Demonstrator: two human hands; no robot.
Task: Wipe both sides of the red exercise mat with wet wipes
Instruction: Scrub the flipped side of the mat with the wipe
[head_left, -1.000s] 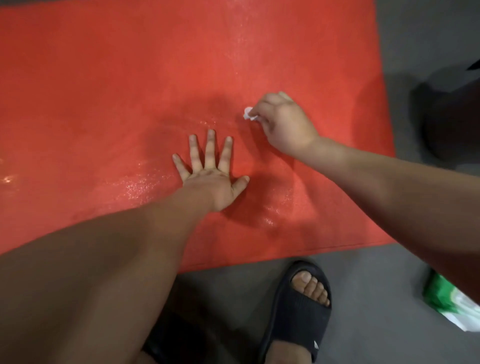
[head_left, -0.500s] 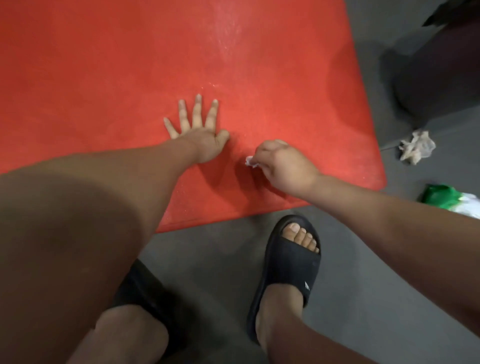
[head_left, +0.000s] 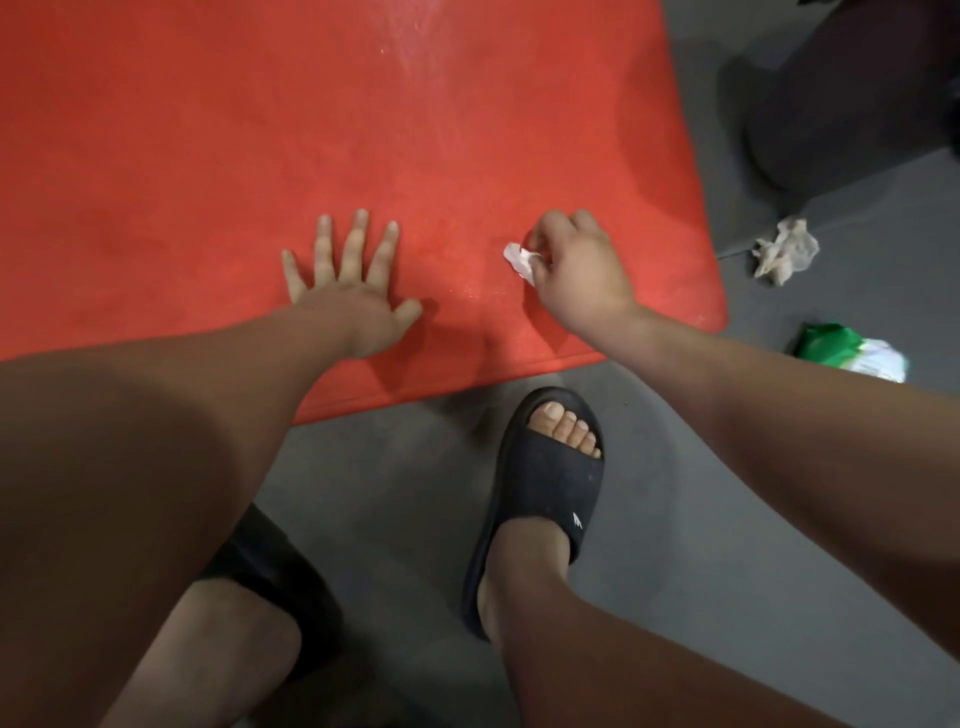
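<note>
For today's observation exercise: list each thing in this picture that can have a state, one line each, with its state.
Mat: flat on the floor, glistening in places.
Wipe: bunched, against the mat.
Left hand: spread flat, pressing on the mat.
Right hand: grips the wipe.
Used wipe: crumpled, on the floor beside the mat.
Pack: lying on the floor.
Sandal: worn, on the floor.

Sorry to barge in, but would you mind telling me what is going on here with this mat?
A person is bent over the near edge of the red exercise mat, apparently wiping it. The right hand grips a small bunched wet wipe against the mat near its corner. The left hand presses flat on the mat, fingers spread. A crumpled wad and a green-and-white packet lie on the grey floor beside the mat.
</note>
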